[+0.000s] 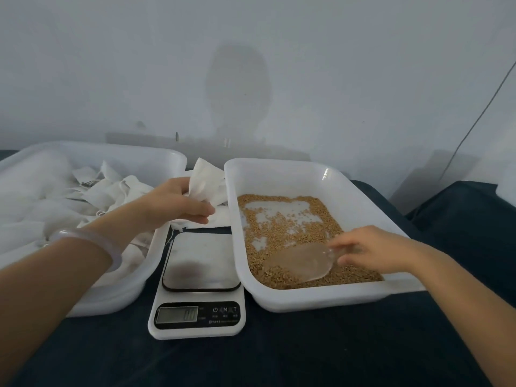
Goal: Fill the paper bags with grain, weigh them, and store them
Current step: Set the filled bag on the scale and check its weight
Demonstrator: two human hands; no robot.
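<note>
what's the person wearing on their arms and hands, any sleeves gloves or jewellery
No gloves, and no sleeves in view: both forearms are bare. A smooth, pale, translucent bangle circles the left wrist. No rings show on the left hand or the right hand.

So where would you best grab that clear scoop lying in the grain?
By its short handle, coming from the right. The clear scoop lies on the grain with its wide bowl pointing left, so the handle faces the right hand, whose fingers pinch it.
</note>
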